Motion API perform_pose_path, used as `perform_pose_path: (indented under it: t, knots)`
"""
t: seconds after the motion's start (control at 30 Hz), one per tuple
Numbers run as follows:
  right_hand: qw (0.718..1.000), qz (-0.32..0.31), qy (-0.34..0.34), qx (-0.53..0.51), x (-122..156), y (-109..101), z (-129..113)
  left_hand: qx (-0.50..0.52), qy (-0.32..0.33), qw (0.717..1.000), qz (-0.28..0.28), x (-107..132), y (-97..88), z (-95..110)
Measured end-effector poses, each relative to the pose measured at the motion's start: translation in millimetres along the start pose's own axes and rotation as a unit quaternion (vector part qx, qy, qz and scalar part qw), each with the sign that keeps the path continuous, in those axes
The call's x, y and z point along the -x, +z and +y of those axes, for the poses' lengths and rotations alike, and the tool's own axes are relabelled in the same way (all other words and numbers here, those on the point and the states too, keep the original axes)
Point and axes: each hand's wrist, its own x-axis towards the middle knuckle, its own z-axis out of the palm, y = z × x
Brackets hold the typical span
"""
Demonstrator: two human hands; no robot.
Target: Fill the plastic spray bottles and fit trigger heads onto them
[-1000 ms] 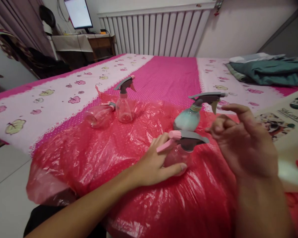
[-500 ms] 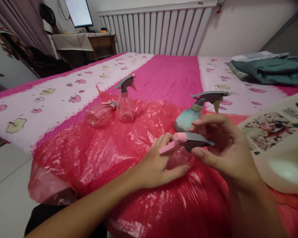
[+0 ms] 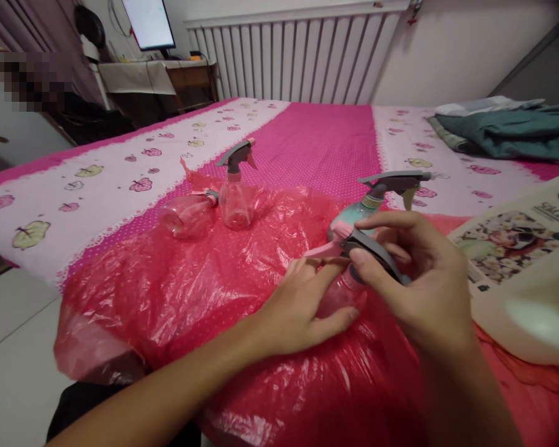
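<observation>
My left hand (image 3: 302,304) is wrapped round the clear body of a spray bottle (image 3: 340,295) that stands low on the red plastic sheet (image 3: 205,267). On the bottle's grey and pink trigger head, my right hand (image 3: 414,273) closes thumb and fingers. Just behind it is another spray bottle (image 3: 349,214) with pale blue-green contents and a grey head, partly covered by my right fingers. Farther left, an upright clear spray bottle (image 3: 236,202) stands beside one lying on its side (image 3: 184,214).
A large cream jug (image 3: 522,267) with a picture label is at the right. Folded green cloth (image 3: 517,127) lies on the patterned bed (image 3: 326,136). Beyond are a radiator (image 3: 298,59), a desk (image 3: 186,84) and a monitor (image 3: 149,25).
The trigger head has turned and tipped, its grey back end now lower right. My right thumb and fingers have moved left onto the head. The other bottles stay put.
</observation>
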Motion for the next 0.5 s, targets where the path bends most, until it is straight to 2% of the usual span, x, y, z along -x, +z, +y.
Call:
perform_pose_path:
  t: [0.2, 0.33, 0.43, 0.5]
  knots:
    - [0.999, 0.022, 0.016, 0.027, 2, -1, -9, -0.016, -0.018, 1.000, -0.011, 0, 0.9, 4]
    - [0.999, -0.020, 0.040, 0.015, 3, -11, -10, -0.021, -0.001, 1.000, -0.015, 0, 1.4, 3]
    - [0.985, -0.085, 0.097, -0.116, 1, -17, -2, -0.015, 0.012, 1.000, -0.019, 0, 0.6, 3]
    - [0.951, -0.115, 0.139, -0.250, -2, -18, 5, -0.011, 0.010, 1.000, -0.021, 1, -0.5, 3]
